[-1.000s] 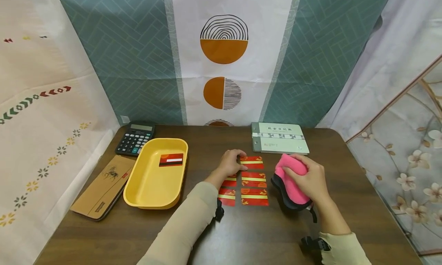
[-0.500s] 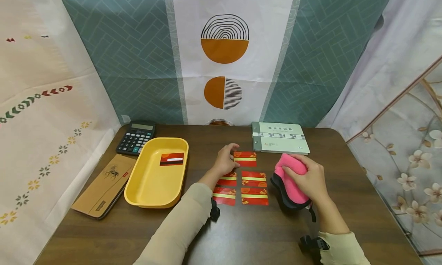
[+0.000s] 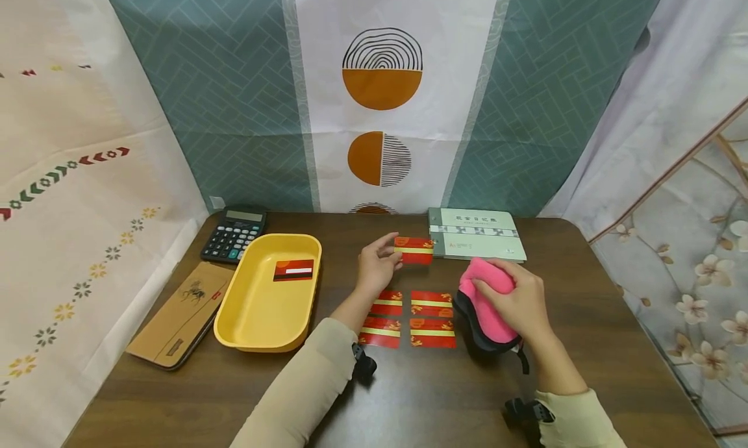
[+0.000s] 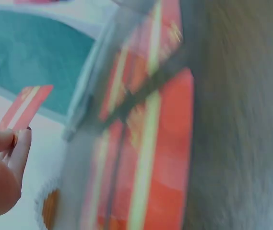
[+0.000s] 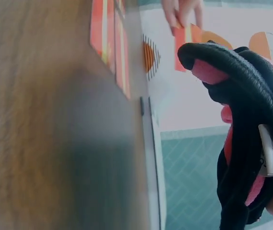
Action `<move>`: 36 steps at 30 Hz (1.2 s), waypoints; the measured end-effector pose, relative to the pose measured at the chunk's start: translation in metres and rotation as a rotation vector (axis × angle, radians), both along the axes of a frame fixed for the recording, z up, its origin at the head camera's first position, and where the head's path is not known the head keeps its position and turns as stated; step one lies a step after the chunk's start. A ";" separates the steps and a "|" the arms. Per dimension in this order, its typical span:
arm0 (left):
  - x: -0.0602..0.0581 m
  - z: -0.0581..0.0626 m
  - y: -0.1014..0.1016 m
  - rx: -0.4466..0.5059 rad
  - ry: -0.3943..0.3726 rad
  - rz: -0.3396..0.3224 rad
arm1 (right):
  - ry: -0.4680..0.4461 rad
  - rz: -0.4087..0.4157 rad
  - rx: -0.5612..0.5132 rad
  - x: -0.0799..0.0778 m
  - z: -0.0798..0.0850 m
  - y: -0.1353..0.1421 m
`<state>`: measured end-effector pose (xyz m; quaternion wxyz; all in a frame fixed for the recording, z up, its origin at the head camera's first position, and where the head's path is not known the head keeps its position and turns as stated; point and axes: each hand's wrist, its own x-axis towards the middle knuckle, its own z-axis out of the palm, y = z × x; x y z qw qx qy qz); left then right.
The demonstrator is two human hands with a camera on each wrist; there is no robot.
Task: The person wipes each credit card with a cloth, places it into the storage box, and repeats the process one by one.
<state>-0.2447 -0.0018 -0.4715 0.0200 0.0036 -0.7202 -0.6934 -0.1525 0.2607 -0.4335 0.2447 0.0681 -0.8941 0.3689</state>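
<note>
In the head view my left hand (image 3: 376,266) pinches a red card (image 3: 413,250) with a pale yellow stripe by its left edge. The left wrist view shows this card (image 4: 27,106) raised between thumb and fingers. Below it, several matching red cards (image 3: 432,304) lie in two columns on the table, the left ones partly covered by my left wrist. To their right, my right hand (image 3: 522,298) grips a soft pink-and-black plush pad (image 3: 489,292) from above. The right wrist view shows the pad's black side (image 5: 251,105), with a small white label.
A yellow tray (image 3: 265,331) on the left holds one red card (image 3: 293,270) with a black stripe. Beside it are a brown wallet (image 3: 181,315) and a calculator (image 3: 235,235). A pale green account book (image 3: 476,235) lies at the back of the table.
My left hand has lifted the top right card off the table, moving it back and slightly left. My right hand has kept its grip on the plush pad, shifting only slightly.
</note>
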 end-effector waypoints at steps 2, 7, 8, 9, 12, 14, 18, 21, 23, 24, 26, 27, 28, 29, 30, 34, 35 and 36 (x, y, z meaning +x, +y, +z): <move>0.006 0.009 0.003 0.061 -0.010 -0.007 | 0.014 0.002 0.010 -0.001 0.004 -0.004; 0.023 0.028 0.008 0.165 -0.014 -0.045 | 0.050 0.016 0.017 -0.002 0.013 -0.016; 0.027 0.031 0.008 0.174 -0.007 -0.058 | 0.058 0.022 0.021 -0.002 0.015 -0.019; 0.030 0.035 0.009 0.182 -0.002 -0.071 | 0.065 0.027 0.026 -0.002 0.016 -0.022; 0.041 0.043 0.009 0.180 0.022 -0.121 | 0.094 0.032 0.060 -0.002 0.021 -0.030; 0.049 0.047 0.009 0.159 0.047 -0.158 | 0.110 0.015 0.090 -0.002 0.024 -0.036; 0.063 0.052 0.009 0.106 0.109 -0.207 | 0.115 -0.045 0.149 0.000 0.029 -0.047; 0.070 0.052 0.013 0.033 0.169 -0.217 | 0.116 -0.059 0.175 0.003 0.031 -0.059; 0.075 0.051 0.017 -0.019 0.213 -0.209 | 0.126 -0.040 0.181 0.005 0.032 -0.069; 0.076 0.050 0.019 -0.038 0.233 -0.202 | 0.132 -0.027 0.183 0.006 0.032 -0.074; 0.079 0.048 0.022 -0.056 0.258 -0.183 | 0.144 -0.001 0.185 0.009 0.031 -0.082; 0.080 0.048 0.023 -0.054 0.269 -0.176 | 0.146 0.007 0.188 0.010 0.031 -0.085; 0.081 0.047 0.023 -0.045 0.273 -0.172 | 0.145 0.012 0.191 0.011 0.031 -0.086; 0.081 0.046 0.022 -0.034 0.274 -0.175 | 0.142 0.011 0.194 0.011 0.031 -0.086; 0.082 0.046 0.020 -0.020 0.269 -0.180 | 0.136 0.002 0.198 0.012 0.031 -0.085; 0.082 0.048 0.009 0.021 0.248 -0.206 | 0.094 -0.060 0.204 0.010 0.033 -0.071; 0.083 0.049 0.006 0.028 0.242 -0.208 | 0.085 -0.077 0.203 0.010 0.033 -0.067; 0.083 0.050 0.003 0.033 0.238 -0.208 | 0.078 -0.091 0.201 0.009 0.034 -0.064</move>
